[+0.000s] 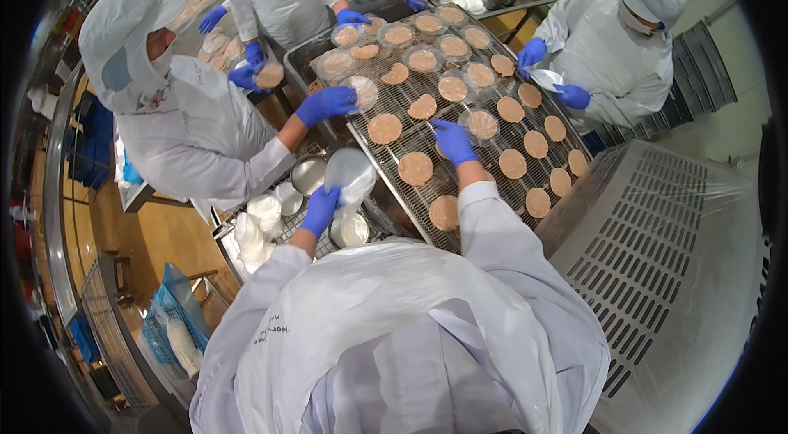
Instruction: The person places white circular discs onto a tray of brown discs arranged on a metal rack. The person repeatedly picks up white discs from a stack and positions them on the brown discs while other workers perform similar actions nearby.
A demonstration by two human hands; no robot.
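Note:
Flat round pinkish-brown patties (pixel 415 169) lie in rows on a wire-mesh conveyor belt (pixel 476 212); some have round clear film beneath or around them. My right hand (pixel 454 142), in a blue glove, is low over the belt with its fingers stretched toward the far left. Part of one patty is hidden under it. At the belt's left side, my blue-gloved left hand (pixel 322 209) is closed on the edge of round translucent film sheets (pixel 351 174). Below it stand round metal bowls (pixel 309 174) and white round stacks (pixel 355 229) on a wire rack.
A co-worker at left reaches a gloved hand (pixel 327 105) to a film-backed patty on the belt. Another at right holds a white film stack (pixel 545 79). More people work at the far end. A slotted, plastic-draped metal cover (pixel 632 245) rises at my right.

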